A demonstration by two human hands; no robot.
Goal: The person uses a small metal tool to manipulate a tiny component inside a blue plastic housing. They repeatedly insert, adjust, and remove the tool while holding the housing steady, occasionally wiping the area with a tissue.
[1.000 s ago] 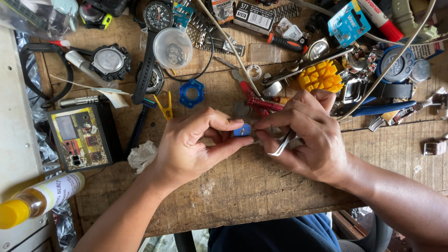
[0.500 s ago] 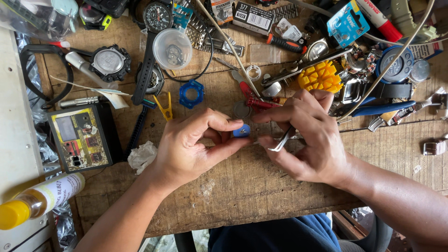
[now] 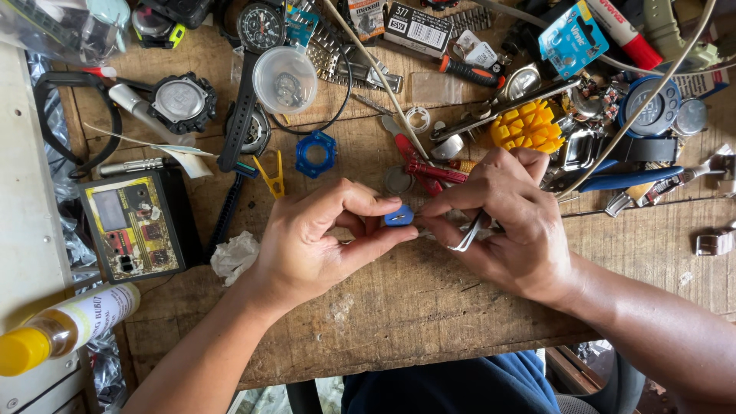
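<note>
— Blue plastic is seen at the middle of the wooden workbench (image 3: 399, 307): a small blue piece (image 3: 398, 216) with a short light mark on its face, pinched between thumb and forefinger of the left hand (image 3: 318, 241), whose fingers are closed on it.

— How is it oriented?

— Its long axis cannot be told; only a small rounded face is shown between the fingertips. A thin metal tool (image 3: 469, 234), looped at its near end, is gripped in the closed fingers of the right hand (image 3: 510, 222). Its long axis is laid from near right to far left, and its tip is pointed left toward the blue piece, just beside it; whether contact is made cannot be told.

— What is found around the hands?

— Just beyond them, a red-handled tool (image 3: 429, 170) and a round metal disc (image 3: 398, 181) are laid on the wood. A blue ring-shaped bezel (image 3: 316, 153) and a yellow clip (image 3: 272, 175) are placed farther left, a yellow ridged block (image 3: 527, 127) to the far right, with blue-handled pliers (image 3: 636, 178) beside it. A yellow-faced tester box (image 3: 136, 224) and a crumpled tissue (image 3: 234, 254) are seen at the left, a yellow-capped bottle (image 3: 61, 330) at the near left. Nothing is placed between the two hands apart from the held things.
</note>
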